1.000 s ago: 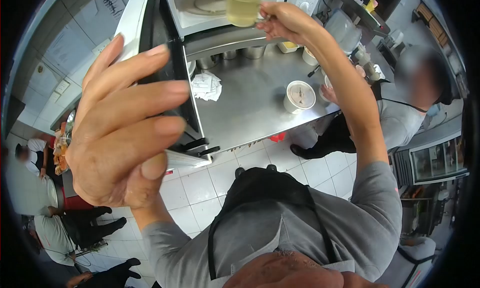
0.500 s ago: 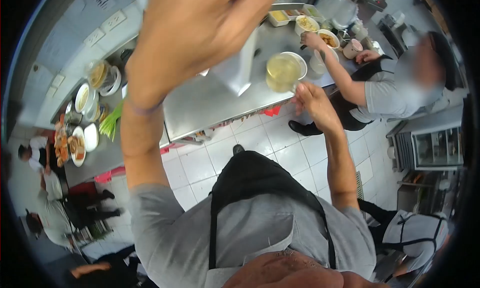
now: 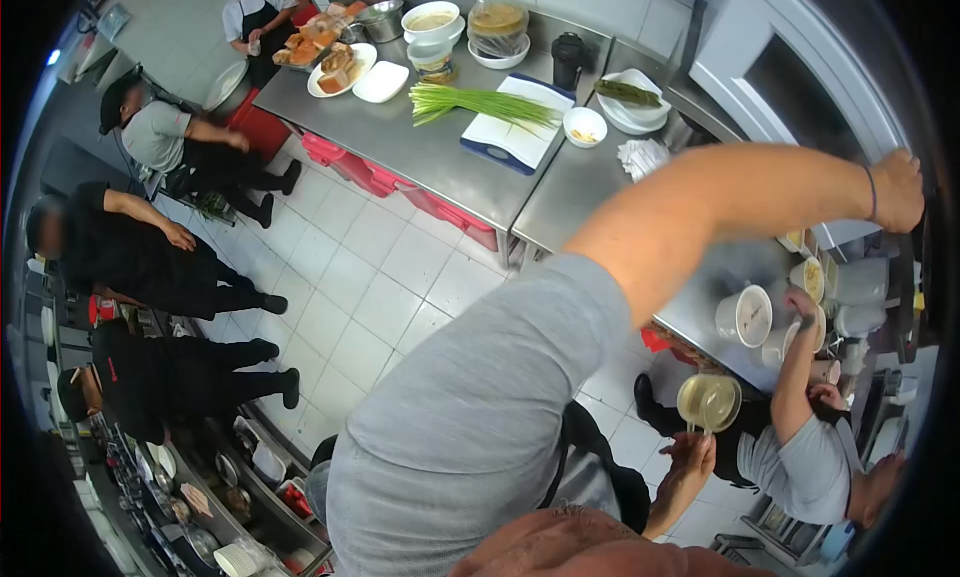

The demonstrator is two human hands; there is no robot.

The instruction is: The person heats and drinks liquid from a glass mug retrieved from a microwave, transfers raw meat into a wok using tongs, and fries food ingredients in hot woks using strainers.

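Observation:
My left arm stretches across to the right edge of the white appliance with a dark window (image 3: 800,82). There my left hand (image 3: 900,191) is closed at the appliance's edge, and what its fingers hold is hidden. Lower down, my right hand (image 3: 688,465) grips a clear cup (image 3: 709,402) by its handle. Pale yellow liquid shows in the cup, which is out over the floor just off the counter's front edge. A white tub (image 3: 744,316) stands on the counter beyond it.
A co-worker (image 3: 800,457) reaches over food tubs close to my right hand. On the steel counter (image 3: 570,192) are green stalks (image 3: 485,105) on a cutting board (image 3: 510,142), a small bowl (image 3: 585,127) and plates (image 3: 632,102). Several people stand at the left.
The view has swung left, bringing the counter with green stalks to the top. My left hand now appears at the far right by the appliance. My right hand still holds the cup, now lower in view.

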